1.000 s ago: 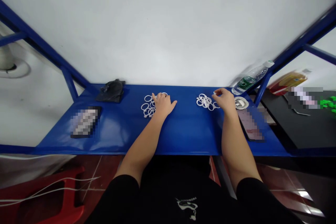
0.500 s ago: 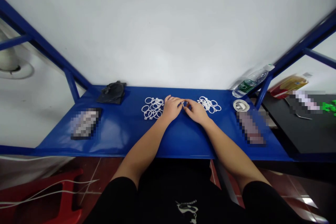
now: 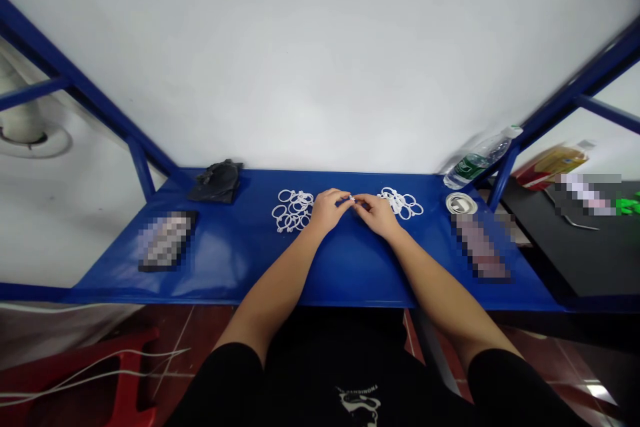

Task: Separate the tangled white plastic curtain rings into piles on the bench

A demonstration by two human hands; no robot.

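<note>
On the blue table (image 3: 225,260), a pile of white rings (image 3: 293,209) lies left of the left hand (image 3: 327,210). Both hands' fingertips pinch one tiny white ring (image 3: 352,199) between them, orientation too small to tell. The right hand (image 3: 377,215) sits beside a second ring pile (image 3: 403,203).

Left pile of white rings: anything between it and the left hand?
Nothing visible. The left hand lies on the blue metal shelf right beside the left pile of white plastic rings, with no object between them. Its fingertips meet the right hand on a small white piece, too small to identify.
</note>
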